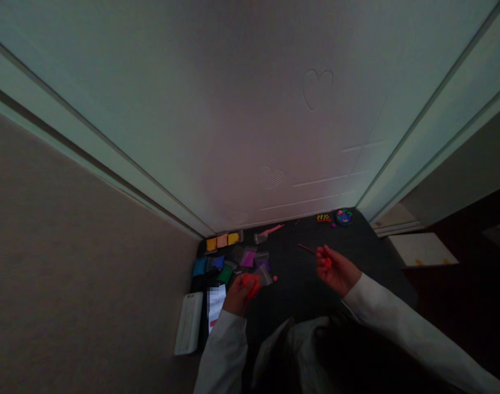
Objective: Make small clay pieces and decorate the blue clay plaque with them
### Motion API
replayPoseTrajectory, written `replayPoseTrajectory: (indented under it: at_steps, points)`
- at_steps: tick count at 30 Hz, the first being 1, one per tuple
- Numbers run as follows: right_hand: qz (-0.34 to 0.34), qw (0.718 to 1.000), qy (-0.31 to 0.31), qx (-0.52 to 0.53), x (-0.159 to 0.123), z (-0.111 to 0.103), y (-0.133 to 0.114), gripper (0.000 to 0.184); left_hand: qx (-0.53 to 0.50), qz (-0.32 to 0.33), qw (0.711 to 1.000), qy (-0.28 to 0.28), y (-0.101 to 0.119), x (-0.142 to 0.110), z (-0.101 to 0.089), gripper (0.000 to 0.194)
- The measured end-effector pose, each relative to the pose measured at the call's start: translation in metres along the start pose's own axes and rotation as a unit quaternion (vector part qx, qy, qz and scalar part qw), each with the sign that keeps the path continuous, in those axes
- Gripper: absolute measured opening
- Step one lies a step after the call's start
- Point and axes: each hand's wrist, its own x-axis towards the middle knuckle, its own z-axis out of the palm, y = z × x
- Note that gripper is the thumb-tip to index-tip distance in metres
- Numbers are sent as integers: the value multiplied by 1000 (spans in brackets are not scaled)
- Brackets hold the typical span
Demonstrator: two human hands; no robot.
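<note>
My left hand [236, 295] is closed round an orange-red lump of modelling clay [252, 285] over the front left of the dark table. Further right, my right hand [338, 272] curls its fingers on a small red piece of clay [328, 262]. A thin reddish stick [306, 248] points left from its fingertips; whether the fingers grip it or it lies on the table I cannot tell. A clear plastic bag [265, 275] lies just beside the left hand's clay. A small pink ball [275, 278] rests on the table between the hands.
Several packets of coloured clay, including a green one [225, 273] and a magenta one [247, 258], lie at the left. A phone [215, 306] and a white case [189, 324] are front left. A round decorated piece [343, 218] stands at the back right, near the white panel [233, 137].
</note>
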Motion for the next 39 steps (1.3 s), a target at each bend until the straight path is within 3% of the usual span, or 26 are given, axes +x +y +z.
replayPoseTrajectory:
  at_steps: [8,12,17,21,25,31,35,39]
  points:
    - [27,999,33,-29,10,-22,7,37,-6,-5,1000,18,5,-4,2,47]
    - [-5,997,51,-59,15,-28,12,35,-5,2,1000,25,6,-5,3,44]
    - [-54,988,74,-121,19,-35,16,15,11,11,1000,23,5,-6,4,45]
    - [-72,974,54,-209,17,-32,20,20,36,27,999,-1,7,-8,5,51]
    - [-62,940,12,-334,13,-21,29,31,91,39,993,-61,13,-17,14,48]
    - [-94,871,-22,-482,7,-6,39,28,160,46,971,-170,12,-34,47,34]
    - [-111,833,-28,-541,3,-5,36,25,191,48,960,-197,8,-41,62,28]
    - [-127,807,-24,-576,1,-8,34,26,215,63,954,-198,9,-43,65,26]
